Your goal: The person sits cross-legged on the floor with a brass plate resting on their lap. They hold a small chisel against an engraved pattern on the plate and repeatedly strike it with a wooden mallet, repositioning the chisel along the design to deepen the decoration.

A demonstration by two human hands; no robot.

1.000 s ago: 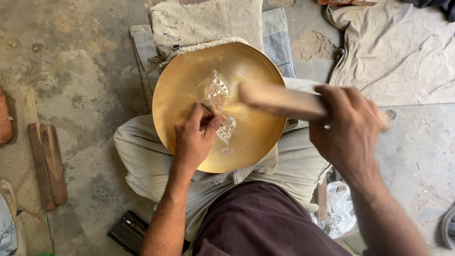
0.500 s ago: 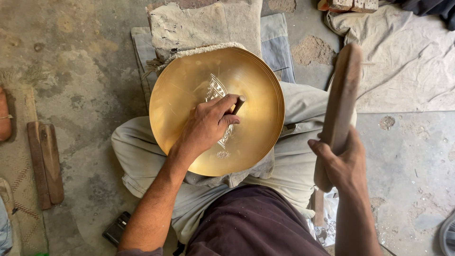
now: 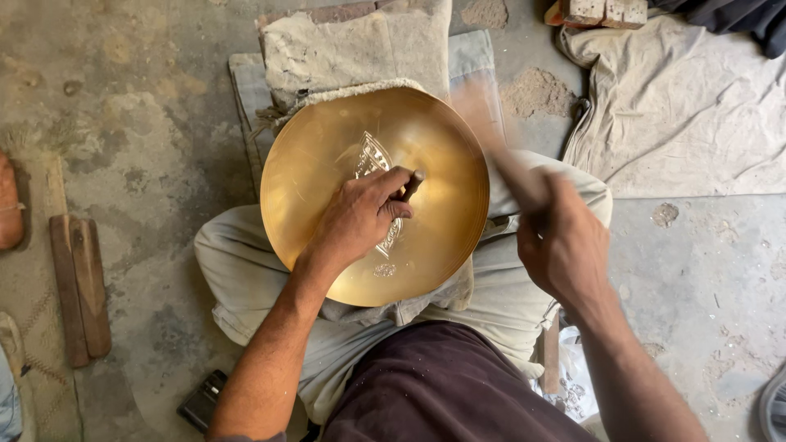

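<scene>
My left hand (image 3: 360,214) grips a punch (image 3: 412,185), mostly hidden, on the brass dish (image 3: 311,172); my right hand (image 3: 565,245) clenches a blurred mallet (image 3: 491,131).

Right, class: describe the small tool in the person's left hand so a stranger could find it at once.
Start at the round brass dish on the seated person's lap. On it rests the left hand, beside an engraved leaf-shaped pattern. The thin dark punch pokes up from its fingers, unlike the blurred wooden mallet in the right hand.

The round plate (image 3: 327,164) is golden metal, smooth and softly shiny, with a chiselled rough pattern (image 3: 372,155). The floor (image 3: 147,106) is rough, matt concrete; the cloth (image 3: 679,115) is dusty and wrinkled.
</scene>
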